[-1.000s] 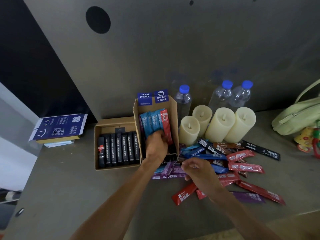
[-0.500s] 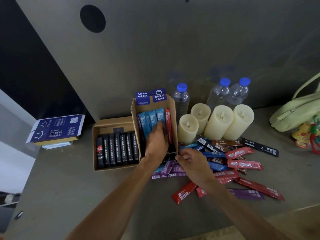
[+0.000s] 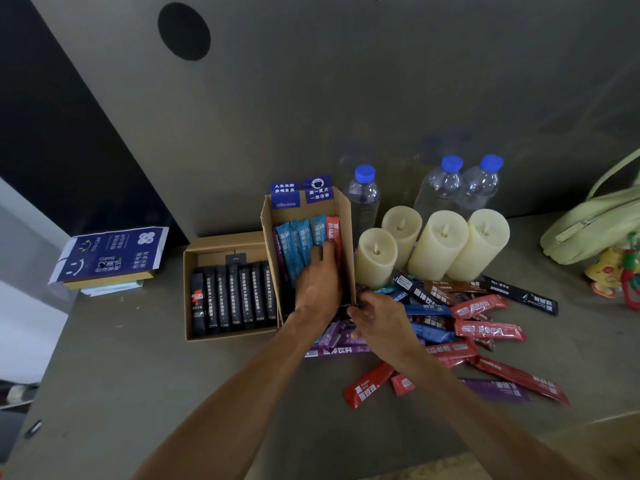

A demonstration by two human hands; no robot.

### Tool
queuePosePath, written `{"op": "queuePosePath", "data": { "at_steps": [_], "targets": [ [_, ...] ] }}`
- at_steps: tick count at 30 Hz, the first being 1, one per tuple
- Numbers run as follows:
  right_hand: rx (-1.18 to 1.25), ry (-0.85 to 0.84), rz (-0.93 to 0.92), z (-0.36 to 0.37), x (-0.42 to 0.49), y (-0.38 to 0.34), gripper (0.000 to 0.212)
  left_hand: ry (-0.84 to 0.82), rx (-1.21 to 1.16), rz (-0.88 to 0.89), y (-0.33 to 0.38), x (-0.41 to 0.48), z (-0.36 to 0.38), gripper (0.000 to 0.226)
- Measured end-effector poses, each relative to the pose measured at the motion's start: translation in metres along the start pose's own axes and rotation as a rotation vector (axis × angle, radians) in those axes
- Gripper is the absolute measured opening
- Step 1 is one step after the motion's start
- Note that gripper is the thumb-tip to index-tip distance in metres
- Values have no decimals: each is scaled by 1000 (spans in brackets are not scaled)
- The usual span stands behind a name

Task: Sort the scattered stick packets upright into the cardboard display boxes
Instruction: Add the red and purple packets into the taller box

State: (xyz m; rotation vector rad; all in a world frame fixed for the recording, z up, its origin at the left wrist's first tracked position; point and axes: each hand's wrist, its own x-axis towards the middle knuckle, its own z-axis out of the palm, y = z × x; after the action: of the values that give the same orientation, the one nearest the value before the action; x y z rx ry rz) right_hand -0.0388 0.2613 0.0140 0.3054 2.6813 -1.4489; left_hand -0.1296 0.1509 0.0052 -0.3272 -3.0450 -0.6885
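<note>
Inside tall box [image 3: 347, 237], blue packets [image 3: 300, 244] stand upright.

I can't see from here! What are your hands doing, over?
Left hand inside taller box, steadying upright packets. Right hand at loose pile. Nothing blocking.

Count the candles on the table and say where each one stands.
4, all right of the tall box: one nearest it at the front, one behind that, then two more to the right. None looks hidden.
</note>
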Motion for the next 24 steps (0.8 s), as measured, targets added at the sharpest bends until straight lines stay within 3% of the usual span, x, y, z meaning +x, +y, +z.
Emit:
{"op": "queuePosePath", "data": {
  "at_steps": [7, 14, 19, 24],
  "targets": [
    [-11, -2, -9, -1, -2, -2, 13, 40, 141, 50, -1, 2, -3, 51],
    [4, -7, 18, -2, -3, -4, 13, 56, -161, 71, -14, -1, -3, 40],
    [27, -8, 28, -3, -4, -6, 17, 240, -255, 49, -13, -11, -7, 25],
    [-4, 9, 8, -1, -2, -3, 27, 301, -176, -66, -13, -8, -6, 50]
  ]
}}
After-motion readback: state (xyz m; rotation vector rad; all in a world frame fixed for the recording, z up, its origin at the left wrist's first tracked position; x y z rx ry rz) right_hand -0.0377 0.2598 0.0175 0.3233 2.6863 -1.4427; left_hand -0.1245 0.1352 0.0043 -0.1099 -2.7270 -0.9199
